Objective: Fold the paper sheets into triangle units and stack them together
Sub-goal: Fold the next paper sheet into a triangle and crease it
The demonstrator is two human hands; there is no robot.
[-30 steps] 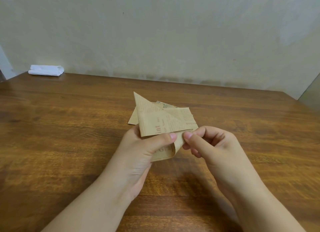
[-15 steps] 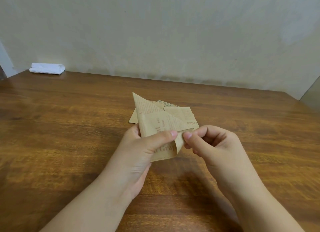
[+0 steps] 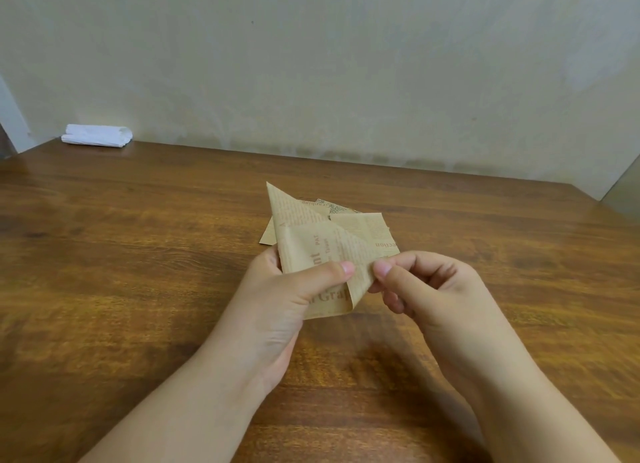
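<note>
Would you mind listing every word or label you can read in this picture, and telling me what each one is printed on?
All legible print is on the folded brown paper that the left hand and right hand pinch.
"Gra", cut off, near its lower edge.
"nt", a word's end, above the left thumb.
"PAT", small, mid-sheet.
"ection", upside down, at the right corner.
"A", near the left edge.
The fine columns are too small to read.
The white folded cloth shows no text.

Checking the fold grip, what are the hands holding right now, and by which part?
Both hold the folded brown printed paper. The left hand grips its lower left part, thumb on the front; the right hand pinches its right edge.
</note>
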